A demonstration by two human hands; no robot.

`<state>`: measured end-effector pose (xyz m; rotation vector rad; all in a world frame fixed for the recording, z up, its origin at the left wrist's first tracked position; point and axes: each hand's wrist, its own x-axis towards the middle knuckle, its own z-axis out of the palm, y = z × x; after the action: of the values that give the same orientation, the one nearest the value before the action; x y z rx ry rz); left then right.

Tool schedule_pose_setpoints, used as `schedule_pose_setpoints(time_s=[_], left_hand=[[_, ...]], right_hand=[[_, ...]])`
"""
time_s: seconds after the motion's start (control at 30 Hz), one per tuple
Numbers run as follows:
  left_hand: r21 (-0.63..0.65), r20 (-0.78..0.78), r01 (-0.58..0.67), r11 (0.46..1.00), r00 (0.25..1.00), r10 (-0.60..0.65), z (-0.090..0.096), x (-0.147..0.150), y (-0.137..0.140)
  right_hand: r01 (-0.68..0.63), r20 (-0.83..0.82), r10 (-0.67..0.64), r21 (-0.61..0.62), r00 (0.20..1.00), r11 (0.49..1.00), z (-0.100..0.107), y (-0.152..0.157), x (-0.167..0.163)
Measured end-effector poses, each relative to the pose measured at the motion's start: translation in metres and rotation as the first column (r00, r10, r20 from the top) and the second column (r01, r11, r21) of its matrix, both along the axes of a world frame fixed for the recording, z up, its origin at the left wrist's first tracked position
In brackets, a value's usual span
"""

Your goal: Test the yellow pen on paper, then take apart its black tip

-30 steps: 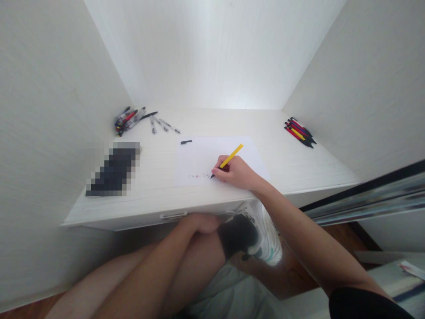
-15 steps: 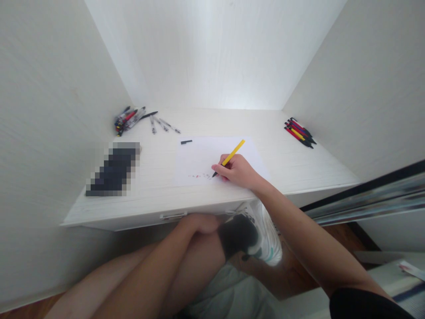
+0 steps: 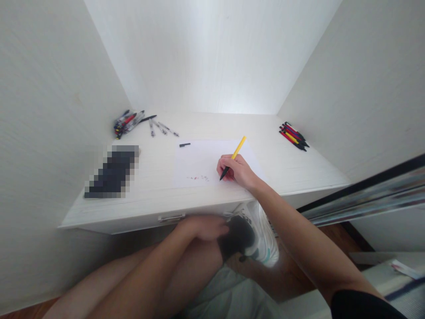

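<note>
The right hand pinches a yellow pen over the lower middle of a white sheet on the worktop. Its black tip points down just right of some small marks; whether it touches the sheet, I cannot tell. The left hand lies against the dark sock, its fingers' grip unclear. A black cap rests near the sheet's upper left corner.
</note>
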<state>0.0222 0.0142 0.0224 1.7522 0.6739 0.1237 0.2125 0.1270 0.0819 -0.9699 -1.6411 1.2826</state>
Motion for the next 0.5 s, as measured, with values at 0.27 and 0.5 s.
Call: schedule_pose_setpoints(time_s=[0.27,0.5], left_hand=[[0.011,0.118,-0.045,0.999,0.992,0.044,0.013,-0.008,-0.015],[-0.113,0.419,0.128,0.985,0.905,-0.07,0.09,-0.034,0.036]], right_hand=[[-0.049,-0.366,-0.002,-0.13,0.931,0.99,0.011,-0.001,-0.001],[-0.177,-0.268,0.139,-0.123,0.953,0.976,0.034,0.018,-0.006]])
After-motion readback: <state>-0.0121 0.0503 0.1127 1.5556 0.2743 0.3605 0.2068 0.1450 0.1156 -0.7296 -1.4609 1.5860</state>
